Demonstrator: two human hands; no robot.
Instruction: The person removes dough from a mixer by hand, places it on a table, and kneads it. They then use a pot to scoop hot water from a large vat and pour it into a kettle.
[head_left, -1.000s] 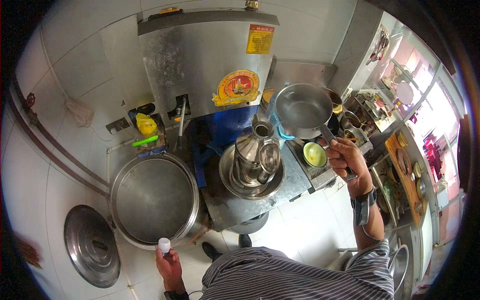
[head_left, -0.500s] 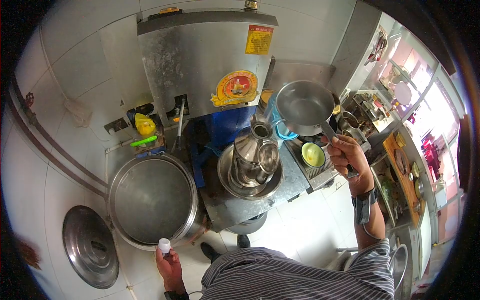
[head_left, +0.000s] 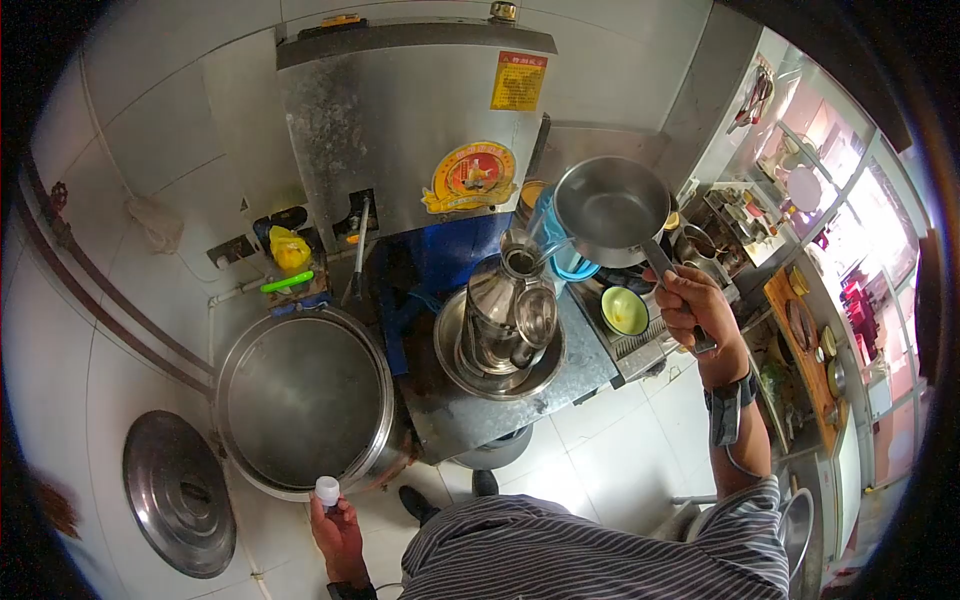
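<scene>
My right hand is wrapped round the handle of a steel saucepan, held up and tipped towards a metal jug with its lid open. A thin stream runs from the pan's lip into the jug's mouth. The jug stands in a wide steel basin on the metal counter. At the lower left, my left hand has its fingers closed round a white cap or stopper, close to the rim of a large pot.
The large steel pot holds cloudy liquid. Its round lid leans at the far left. A green bowl sits right of the counter. Behind rises a steel boiler, with a yellow cloth beside it.
The saucepan has shifted very slightly up and right, with my right hand. My left hand and the jug look almost unmoved.
</scene>
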